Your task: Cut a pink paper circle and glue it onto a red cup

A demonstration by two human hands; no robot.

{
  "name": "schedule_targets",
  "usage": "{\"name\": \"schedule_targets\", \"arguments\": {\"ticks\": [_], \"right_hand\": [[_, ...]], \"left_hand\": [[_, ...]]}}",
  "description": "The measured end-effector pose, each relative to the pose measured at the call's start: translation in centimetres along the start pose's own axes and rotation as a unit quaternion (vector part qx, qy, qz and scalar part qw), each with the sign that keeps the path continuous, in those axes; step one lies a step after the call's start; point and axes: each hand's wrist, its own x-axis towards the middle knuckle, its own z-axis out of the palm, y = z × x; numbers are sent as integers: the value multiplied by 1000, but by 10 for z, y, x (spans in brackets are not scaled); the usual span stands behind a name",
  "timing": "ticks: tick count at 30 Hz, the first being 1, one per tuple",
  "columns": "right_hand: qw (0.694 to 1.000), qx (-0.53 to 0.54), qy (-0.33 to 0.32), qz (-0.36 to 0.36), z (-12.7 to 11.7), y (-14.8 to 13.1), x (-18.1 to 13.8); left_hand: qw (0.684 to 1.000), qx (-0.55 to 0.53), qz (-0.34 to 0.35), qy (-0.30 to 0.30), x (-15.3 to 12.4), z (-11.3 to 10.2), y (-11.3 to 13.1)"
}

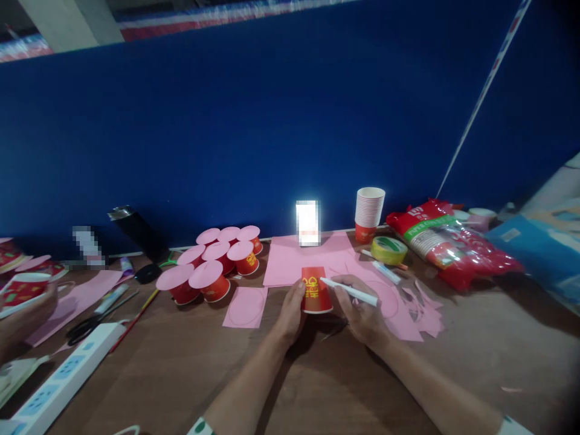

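Observation:
A red paper cup (318, 297) with yellow characters stands upside down in front of me, its rim low. My left hand (292, 308) is closed around its left side. In my right hand (359, 314) is a white pen (356, 292), its tip pointing left at the cup's upper right side; I cannot tell whether it touches. Just behind the cup lie pink paper sheets (290, 260). Left of my left hand is a pink square (244, 307) with a circle drawn on it. Pink scraps (423, 311) lie right of my right hand.
Several upturned red cups topped with pink discs (206, 274) stand left of centre. Behind are a lit phone (308, 223) and a cup stack (369, 208). Yellow tape (388, 251) and a red cup bag (446, 238) lie right. Another person's hand (27, 320) holds a cup beside a power strip (67, 374).

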Motion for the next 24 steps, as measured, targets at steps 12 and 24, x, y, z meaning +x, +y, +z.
{"name": "schedule_targets", "arguments": {"ticks": [12,24], "right_hand": [[1000,-8,0,23,-1,-2,0],[1000,-6,-1,20,-1,-1,1]], "left_hand": [[1000,15,10,-6,0,1,2],[1000,11,6,-14,-1,-1,0]]}}
